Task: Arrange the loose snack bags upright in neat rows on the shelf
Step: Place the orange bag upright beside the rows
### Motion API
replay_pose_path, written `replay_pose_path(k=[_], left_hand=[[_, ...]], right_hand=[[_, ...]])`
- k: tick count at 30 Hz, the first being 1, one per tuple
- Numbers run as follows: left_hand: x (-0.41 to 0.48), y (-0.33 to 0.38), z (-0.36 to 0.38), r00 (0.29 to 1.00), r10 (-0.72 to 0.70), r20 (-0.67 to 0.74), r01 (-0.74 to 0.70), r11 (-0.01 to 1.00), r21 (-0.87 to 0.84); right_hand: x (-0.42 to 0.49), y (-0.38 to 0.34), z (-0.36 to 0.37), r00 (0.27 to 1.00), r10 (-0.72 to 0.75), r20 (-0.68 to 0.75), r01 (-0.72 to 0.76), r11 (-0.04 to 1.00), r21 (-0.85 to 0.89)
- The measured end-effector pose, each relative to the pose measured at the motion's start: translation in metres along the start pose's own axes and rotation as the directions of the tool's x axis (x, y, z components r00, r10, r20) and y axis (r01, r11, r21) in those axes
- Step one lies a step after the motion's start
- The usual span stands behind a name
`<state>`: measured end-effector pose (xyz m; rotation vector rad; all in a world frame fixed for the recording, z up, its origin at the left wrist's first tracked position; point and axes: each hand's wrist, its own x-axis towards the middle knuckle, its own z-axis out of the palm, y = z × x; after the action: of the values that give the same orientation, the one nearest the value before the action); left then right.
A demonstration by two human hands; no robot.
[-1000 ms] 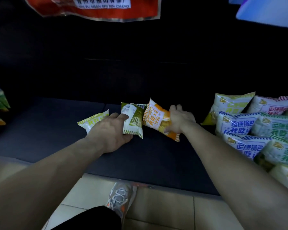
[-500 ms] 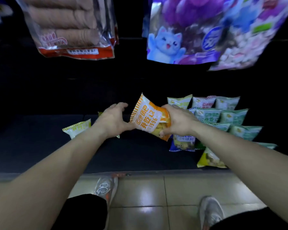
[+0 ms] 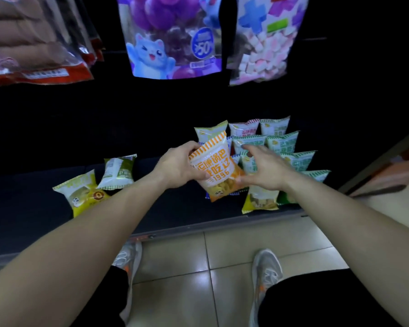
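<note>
in the middle of the frame we see the orange snack bag (image 3: 216,168), held upright and a little tilted above the dark shelf (image 3: 175,208), not resting on it. the left hand (image 3: 177,166) grips its left edge, with the fingers curled behind the bag and the thumb on the front. the right hand (image 3: 265,171) is spread, the fingers nearly straight; its thumb touches the lower right edge of the bag, and we cannot tell if the fingers also reach it.

just behind and to the right of the orange bag, the rows of green and white snack bags (image 3: 281,142) stand upright on the shelf. a yellow bag (image 3: 257,199) leans at their front. at the left of the frame, well apart from the rows, a yellow snack bag (image 3: 80,194) lies flat, and a green and white bag (image 3: 118,172) lies just beside it.

at the top of the frame hang a purple bag with a blue cat (image 3: 170,43), a bag of pink and white cubes (image 3: 262,50) and clear bags with red edge (image 3: 33,50). at the bottom is the tiled floor (image 3: 222,256) with two grey shoes (image 3: 267,267).
</note>
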<state>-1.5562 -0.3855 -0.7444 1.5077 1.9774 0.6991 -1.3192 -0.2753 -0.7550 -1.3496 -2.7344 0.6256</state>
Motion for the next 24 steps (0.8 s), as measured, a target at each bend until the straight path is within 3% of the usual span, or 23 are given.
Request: replay_pose_path(k=[5,12,16,21,24], left_hand=[[0.035,-0.010,0.053,0.995,-0.052,0.087,0.014,0.923,0.385],[0.058,-0.025,0.123,0.978,-0.107,0.178,-0.040,0.744,0.667],[0.069,-0.030,0.139,0.975,-0.140,0.175,-0.011,0.749,0.662],[0.079,-0.033,0.134,0.949,-0.197,0.247,0.041,0.852,0.522],[0.076,-0.031,0.138,0.955,-0.178,0.236,0.035,0.861,0.507]], right_hand=[[0.004,0.068,-0.003,0.979,0.193,0.063,-0.195,0.981,0.018],[0.007,0.104,-0.001,0.962,0.220,0.160,-0.215,0.976,-0.044],[0.014,0.102,0.003,0.965,0.191,0.182,-0.185,0.981,-0.049],[0.018,0.093,0.007,0.961,0.174,0.215,-0.157,0.983,-0.094],[0.018,0.086,0.006,0.961,0.164,0.223,-0.145,0.984,-0.101]])
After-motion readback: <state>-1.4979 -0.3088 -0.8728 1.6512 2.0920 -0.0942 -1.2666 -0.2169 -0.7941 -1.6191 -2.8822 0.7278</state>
